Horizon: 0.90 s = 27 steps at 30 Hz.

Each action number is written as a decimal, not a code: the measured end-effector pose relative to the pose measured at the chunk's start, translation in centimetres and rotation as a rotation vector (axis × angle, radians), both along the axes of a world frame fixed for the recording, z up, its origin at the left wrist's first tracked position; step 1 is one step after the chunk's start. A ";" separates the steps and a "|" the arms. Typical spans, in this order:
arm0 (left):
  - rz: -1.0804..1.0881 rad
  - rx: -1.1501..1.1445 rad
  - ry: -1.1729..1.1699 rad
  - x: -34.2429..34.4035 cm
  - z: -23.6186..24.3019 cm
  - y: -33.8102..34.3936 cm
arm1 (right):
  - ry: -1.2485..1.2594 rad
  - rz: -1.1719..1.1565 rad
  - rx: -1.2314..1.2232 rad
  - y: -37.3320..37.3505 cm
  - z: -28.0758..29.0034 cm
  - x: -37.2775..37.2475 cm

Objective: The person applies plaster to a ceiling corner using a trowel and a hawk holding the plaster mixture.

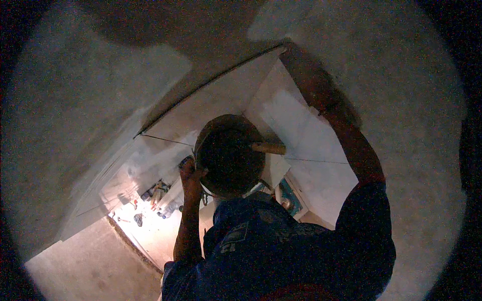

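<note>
A dark round bucket (221, 175) is in front of my chest, its inside in deep shadow. My left hand (191, 173) is closed on the bucket's left rim. The light brown handle (269, 148) of a tool juts over the right rim; its other end is lost in the dark bucket. My raised right arm reaches up and away to the pale, patchy wall surface (416, 125). My right hand (314, 83) is a dark, blurred shape against that surface. Its fingers, and anything in them, cannot be made out.
A long dark edge (211, 85) runs across the plastered surface, ending near my right hand. Below left, a brightly lit area holds several small bottles and tools (158, 195). A teal tray-like thing (291, 198) is partly hidden behind my body. The light is dim.
</note>
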<state>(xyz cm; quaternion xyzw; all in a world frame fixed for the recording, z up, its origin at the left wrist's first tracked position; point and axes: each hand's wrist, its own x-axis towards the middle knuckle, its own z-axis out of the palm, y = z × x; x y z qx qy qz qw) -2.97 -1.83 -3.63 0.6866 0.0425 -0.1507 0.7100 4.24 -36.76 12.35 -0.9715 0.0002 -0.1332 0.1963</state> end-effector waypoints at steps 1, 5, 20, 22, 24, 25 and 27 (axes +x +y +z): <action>-0.019 0.004 0.008 0.1 0.1 0.1 | 0.001 0.010 0.000 0.0 0.2 0.0; -0.016 -0.038 0.026 0.0 -0.6 0.1 | 0.014 0.036 -0.027 0.1 0.5 0.7; -0.056 0.011 0.022 -0.4 -3.0 -0.3 | 0.092 0.045 -0.024 1.0 2.0 1.2; -0.035 -0.048 0.029 -0.5 -2.1 -0.8 | 0.101 0.047 -0.017 1.1 2.0 1.3; -0.037 0.000 0.028 -0.5 -2.2 -1.0 | 0.114 0.047 -0.012 1.1 2.1 1.4; -0.039 0.023 0.028 -0.6 -2.2 -1.1 | 0.124 0.044 -0.006 1.2 2.2 1.3; -0.038 -0.052 0.067 -0.6 -1.2 -1.4 | 0.159 0.032 0.020 1.7 2.7 0.8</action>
